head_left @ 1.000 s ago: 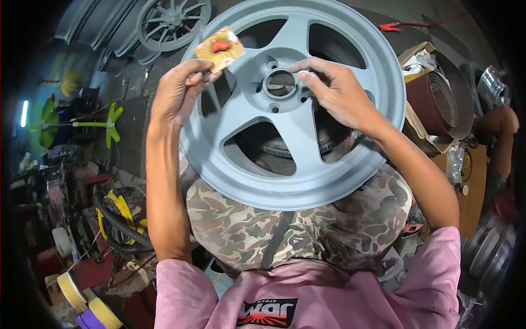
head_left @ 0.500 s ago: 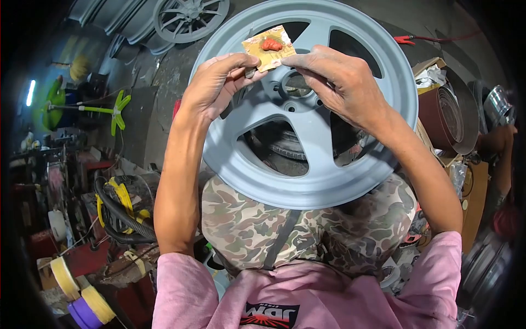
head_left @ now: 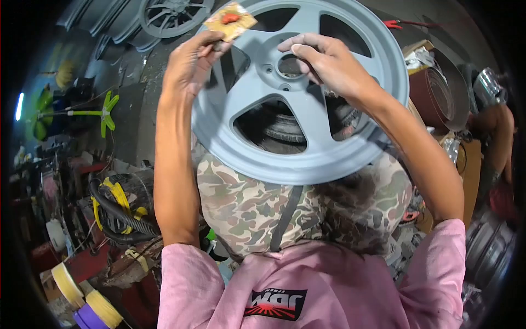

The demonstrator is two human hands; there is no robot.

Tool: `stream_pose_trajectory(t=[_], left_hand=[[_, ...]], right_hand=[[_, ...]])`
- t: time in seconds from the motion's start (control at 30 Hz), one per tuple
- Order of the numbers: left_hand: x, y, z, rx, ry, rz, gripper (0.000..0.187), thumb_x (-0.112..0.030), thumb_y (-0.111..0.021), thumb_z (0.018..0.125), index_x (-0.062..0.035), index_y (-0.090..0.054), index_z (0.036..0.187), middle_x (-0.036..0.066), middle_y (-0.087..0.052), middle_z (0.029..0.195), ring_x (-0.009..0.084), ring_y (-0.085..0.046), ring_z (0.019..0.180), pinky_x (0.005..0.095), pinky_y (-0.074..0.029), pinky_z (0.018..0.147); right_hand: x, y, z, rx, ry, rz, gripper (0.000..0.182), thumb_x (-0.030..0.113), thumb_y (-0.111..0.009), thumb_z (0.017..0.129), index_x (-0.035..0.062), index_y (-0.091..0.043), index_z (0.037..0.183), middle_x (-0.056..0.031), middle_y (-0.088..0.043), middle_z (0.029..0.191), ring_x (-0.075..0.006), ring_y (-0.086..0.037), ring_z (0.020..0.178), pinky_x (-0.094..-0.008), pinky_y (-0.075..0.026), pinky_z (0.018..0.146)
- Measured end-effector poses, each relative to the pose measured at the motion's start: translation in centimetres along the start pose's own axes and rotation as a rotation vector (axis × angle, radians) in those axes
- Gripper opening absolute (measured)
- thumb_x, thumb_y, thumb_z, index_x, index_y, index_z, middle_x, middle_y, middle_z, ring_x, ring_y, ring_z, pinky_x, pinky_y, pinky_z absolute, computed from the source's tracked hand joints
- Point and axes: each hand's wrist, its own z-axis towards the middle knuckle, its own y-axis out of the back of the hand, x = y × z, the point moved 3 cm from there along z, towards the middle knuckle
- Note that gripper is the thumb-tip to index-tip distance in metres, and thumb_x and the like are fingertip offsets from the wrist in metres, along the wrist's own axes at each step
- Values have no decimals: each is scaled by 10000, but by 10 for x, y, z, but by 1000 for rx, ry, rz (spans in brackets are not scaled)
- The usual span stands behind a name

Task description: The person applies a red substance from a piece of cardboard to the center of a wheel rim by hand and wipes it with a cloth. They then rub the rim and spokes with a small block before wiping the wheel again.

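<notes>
Cluttered workshop floor (head_left: pixel 156 74) spreads behind the grey wheel (head_left: pixel 309 118) on the person's lap (head_left: pixel 257 192), the right hand (head_left: pixel 334 63) half-curled by its centre hole (head_left: pixel 287 67), nothing visible in its grasp. Farther out, the left hand (head_left: pixel 192 60) pinches a yellow card (head_left: pixel 241 26) bearing an orange dab (head_left: pixel 230 18); good handling likely means a level card and a light right fingertip.

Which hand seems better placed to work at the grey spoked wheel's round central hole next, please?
Probably the right hand: it is at the central hole, holding nothing visible, while the left hand grips a square yellow card bearing an orange-red blob.
</notes>
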Motion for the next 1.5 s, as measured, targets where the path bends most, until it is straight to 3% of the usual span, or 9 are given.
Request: stream_pose_trajectory(t=[0.07, 0.17, 0.27, 0.4, 0.63, 0.77, 1.1, 1.43, 1.5], left_hand=[[5, 22, 13, -35, -37, -29, 200, -44, -739, 881, 124, -692, 979, 163, -716, 921, 231, -739, 851, 355, -636, 878], [12, 42, 24, -51, -14, -60, 172, 1, -722, 891, 114, -664, 1007, 164, -700, 996, 228, -717, 928, 409, -638, 917], [25, 61, 38, -338, -86, -24, 246, 21, -747, 858, 118, -633, 1053, 150, -686, 986, 248, -708, 890, 400, -645, 877], [60, 87, 59, -272, -199, -98, 222, -4, -752, 862, 122, -640, 1006, 150, -700, 918, 224, -701, 799, 386, -636, 826], [67, 87, 37, -159, -162, -126, 162, 2, -718, 899, 79, -635, 1016, 146, -686, 991, 228, -695, 914, 426, -607, 954], [70, 97, 45, -145, -95, -187, 206, 43, -703, 885, 115, -623, 1061, 194, -680, 1102, 285, -689, 1033, 499, -560, 1062], [61, 96, 40, -166, -81, -220, 251, 24, -696, 889, 103, -608, 1111, 164, -657, 1124, 280, -657, 1099, 487, -536, 1093], [61, 92, 35, -137, -71, -166, 167, 19, -676, 921, 83, -642, 1071, 150, -696, 1061, 251, -691, 1024, 523, -508, 1121], [60, 89, 34, -137, -75, -182, 96, 22, -677, 919, 68, -646, 997, 134, -694, 1035, 239, -690, 1002, 521, -517, 1112]], right_hand=[[-10, -17, -8, -5, -348, 450, 367, 174, -429, 1091, -9, -600, 1360, 21, -523, 722, -67, -431, 555, -222, -368, 517], [-17, -36, -15, 3, -567, 620, 427, 148, -385, 1094, -11, -446, 1486, -12, -557, 835, -85, -490, 635, -231, -410, 548], [-24, -58, -14, -113, -585, 756, 437, 123, -361, 1088, -5, -403, 1504, -50, -567, 909, -113, -522, 690, -243, -440, 565], [-45, -82, -3, -225, -511, 906, 418, 110, -353, 1080, -7, -412, 1477, -80, -576, 931, -152, -554, 722, -273, -486, 617], [-86, -103, -32, -272, -338, 849, 400, 154, -333, 1073, -11, -460, 1414, -120, -635, 891, -171, -629, 694, -311, -528, 632], [-96, -122, -48, -344, -388, 1093, 398, 137, -339, 1055, -4, -464, 1405, -117, -640, 852, -165, -612, 643, -322, -528, 601], [-83, -142, -22, -403, -536, 1480, 559, 186, -306, 1103, 119, -131, 1629, -145, -667, 892, -188, -663, 697, -331, -560, 618], [-78, -149, -2, -477, -533, 1573, 581, 231, -281, 1124, 137, -30, 1640, -147, -664, 903, -216, -680, 727, -373, -567, 666], [-72, -144, -4, -519, -540, 1597, 575, 155, -326, 1123, 105, -76, 1638, -166, -645, 988, -233, -664, 782, -374, -555, 711]])
